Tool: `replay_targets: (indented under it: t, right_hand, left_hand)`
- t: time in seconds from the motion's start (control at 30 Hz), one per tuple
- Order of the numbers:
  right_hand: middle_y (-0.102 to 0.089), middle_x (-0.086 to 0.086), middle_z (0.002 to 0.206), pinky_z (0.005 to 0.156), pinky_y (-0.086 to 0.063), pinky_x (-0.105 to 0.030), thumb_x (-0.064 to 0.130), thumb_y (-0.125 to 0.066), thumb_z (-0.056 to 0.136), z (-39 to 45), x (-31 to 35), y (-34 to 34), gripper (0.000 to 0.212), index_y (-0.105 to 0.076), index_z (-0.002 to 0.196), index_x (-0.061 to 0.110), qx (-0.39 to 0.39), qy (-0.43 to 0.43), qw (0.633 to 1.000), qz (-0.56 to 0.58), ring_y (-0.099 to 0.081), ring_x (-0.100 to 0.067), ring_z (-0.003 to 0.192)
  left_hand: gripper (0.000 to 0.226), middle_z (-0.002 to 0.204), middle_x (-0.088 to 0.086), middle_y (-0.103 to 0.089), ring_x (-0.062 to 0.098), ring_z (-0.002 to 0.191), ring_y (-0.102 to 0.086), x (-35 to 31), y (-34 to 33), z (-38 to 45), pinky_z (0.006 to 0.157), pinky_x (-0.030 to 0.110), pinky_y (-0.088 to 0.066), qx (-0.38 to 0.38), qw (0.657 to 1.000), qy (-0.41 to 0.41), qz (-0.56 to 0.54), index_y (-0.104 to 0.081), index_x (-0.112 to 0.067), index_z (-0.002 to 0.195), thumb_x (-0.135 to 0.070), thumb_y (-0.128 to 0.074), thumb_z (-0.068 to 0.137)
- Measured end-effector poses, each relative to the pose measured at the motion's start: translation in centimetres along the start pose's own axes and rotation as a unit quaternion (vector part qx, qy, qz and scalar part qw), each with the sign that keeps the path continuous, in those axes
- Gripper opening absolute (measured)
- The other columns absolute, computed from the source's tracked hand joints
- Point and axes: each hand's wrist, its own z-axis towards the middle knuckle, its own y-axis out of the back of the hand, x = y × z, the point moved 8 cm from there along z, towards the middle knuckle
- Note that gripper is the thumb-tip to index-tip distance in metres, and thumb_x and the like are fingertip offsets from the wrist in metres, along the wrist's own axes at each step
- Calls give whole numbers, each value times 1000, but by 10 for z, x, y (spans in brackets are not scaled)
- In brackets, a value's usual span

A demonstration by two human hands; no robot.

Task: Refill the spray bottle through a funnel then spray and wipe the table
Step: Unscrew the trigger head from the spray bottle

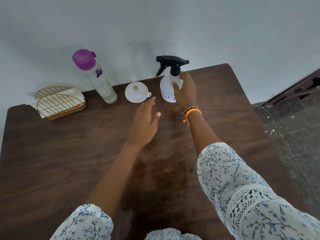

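right hand (186, 91): grip curled round spray bottle (167, 89), upright on bench (69, 153)
left hand (144, 125): fingers spread, holding nothing, just left of bottle
funnel (136, 92): left of bottle, nearest left hand

Matt wood table (69, 153), translucent plastic funnel (136, 94)

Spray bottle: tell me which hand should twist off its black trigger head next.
Probably left. The right hand already grips the spray bottle body, steadying it; the left hand hovers open just beside it, holding nothing.
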Motion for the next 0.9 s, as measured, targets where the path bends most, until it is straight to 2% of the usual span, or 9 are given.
replay_targets:
  t: [0.2, 0.37, 0.63, 0.7, 0.8, 0.9]
  right_hand:
    - [-59, -8, 111, 78, -37, -21, 14, -61, 85, -56, 23, 10, 31, -55, 114, 6, -2, 51, 998, 28, -54, -19, 102]
    - [-59, -8, 106, 75, -36, -21, 15, -62, 84, -113, 47, 14, 28, -55, 109, 4, 22, 94, 994, 51, -52, -15, 94]
    - [-61, -7, 103, 75, -37, -20, 18, -60, 84, -211, 66, -5, 23, -56, 103, 6, 100, 137, 983, 68, -55, -17, 91]
    - [-62, -6, 102, 74, -37, -19, 18, -61, 84, -226, 64, -10, 22, -56, 103, 7, 117, 129, 982, 74, -55, -15, 90]
    - [-62, -5, 104, 75, -36, -19, 17, -63, 85, -244, 62, -18, 23, -57, 106, 8, 149, 132, 978, 58, -54, -13, 92]
    - [-63, -4, 105, 77, -39, -23, 20, -63, 85, -257, 58, -25, 25, -57, 107, 9, 174, 126, 976, 46, -55, -14, 94]
  left_hand:
    - [46, 141, -1, -44, 13, 130, -36, -7, 21, -29, 106, 25, -27, -41, 999, 25, -13, -37, -18, 139, -27, -46, 95]
    - [39, 138, 2, -46, 16, 129, -37, -6, 40, -76, 108, 29, -29, -60, 998, 26, -2, -43, -15, 134, -24, -44, 97]
    - [40, 141, 0, -39, 9, 129, -34, 8, 54, -170, 101, 14, -23, -71, 996, 38, -37, -39, -16, 138, -18, -40, 98]
    - [44, 145, 3, -37, 13, 134, -32, 15, 51, -182, 107, 17, -22, -71, 996, 46, -39, -35, -13, 141, -16, -40, 98]
    - [48, 151, 4, -30, 15, 140, -25, 29, 44, -197, 115, 30, -21, -56, 996, 66, -28, -28, -13, 145, -18, -38, 99]
    - [50, 155, 2, -23, 16, 144, -15, 41, 37, -207, 118, 33, -15, -38, 997, 73, -7, -22, -14, 147, -19, -36, 99]
